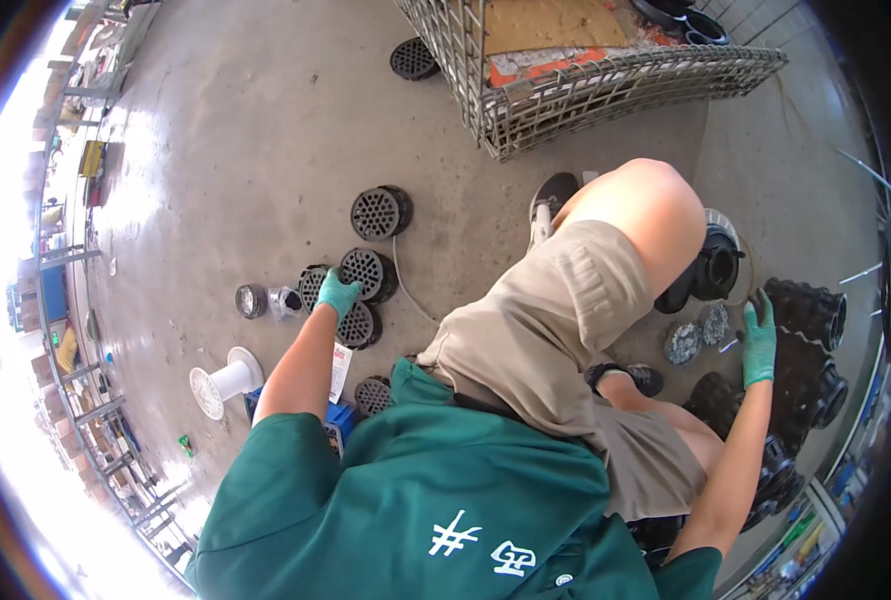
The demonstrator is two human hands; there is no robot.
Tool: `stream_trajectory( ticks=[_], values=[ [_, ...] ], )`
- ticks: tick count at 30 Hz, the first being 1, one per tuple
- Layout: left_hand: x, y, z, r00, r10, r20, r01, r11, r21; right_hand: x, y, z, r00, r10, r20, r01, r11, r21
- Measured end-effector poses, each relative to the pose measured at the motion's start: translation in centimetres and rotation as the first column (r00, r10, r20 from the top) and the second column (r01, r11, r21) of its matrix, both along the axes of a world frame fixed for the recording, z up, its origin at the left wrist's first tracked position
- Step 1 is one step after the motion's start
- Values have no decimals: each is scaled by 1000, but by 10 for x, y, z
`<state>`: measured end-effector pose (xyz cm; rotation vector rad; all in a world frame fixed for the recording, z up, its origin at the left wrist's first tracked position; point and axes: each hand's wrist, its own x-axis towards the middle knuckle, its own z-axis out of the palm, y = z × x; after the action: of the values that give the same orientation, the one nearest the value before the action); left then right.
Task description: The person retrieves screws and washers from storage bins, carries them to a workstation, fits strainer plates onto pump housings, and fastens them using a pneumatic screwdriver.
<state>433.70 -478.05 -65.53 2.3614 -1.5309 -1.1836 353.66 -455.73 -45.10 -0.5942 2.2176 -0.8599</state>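
My left hand, in a green glove, is closed at the rims of several black round grates with hexagonal holes, clustered on the floor. One grate lies just right of the fingers, another grate below them; a third is partly covered by the hand. Exactly which rim the fingers grip is hard to see. My right hand, also gloved in green, is held out on the right with its fingers apart and nothing in them. It is nearest to a stack of black ribbed pipe fittings.
A wire mesh cage stands ahead. A single grate lies beyond the cluster, another grate by the cage. To the left are a white spool and a roll of tape. Two grey speckled round pieces lie near my foot.
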Motion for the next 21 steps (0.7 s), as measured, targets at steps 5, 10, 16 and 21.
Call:
stream_trajectory(
  ticks=[5,10,16,21],
  values=[
    [-35,-23,-14,991,-97,89,98,995,-3,-2,17,40,964,166,-208,-173,985,-15],
    [-37,-42,-20,998,-33,53,27,994,104,30,7,94,984,32,-175,-28,999,24],
    [22,5,-41,963,15,269,7,997,-79,27,29,131,985,-20,-173,25,999,22],
    [147,60,-58,951,225,213,-195,969,-153,31,15,116,994,-18,-104,19,1000,16]
  ],
)
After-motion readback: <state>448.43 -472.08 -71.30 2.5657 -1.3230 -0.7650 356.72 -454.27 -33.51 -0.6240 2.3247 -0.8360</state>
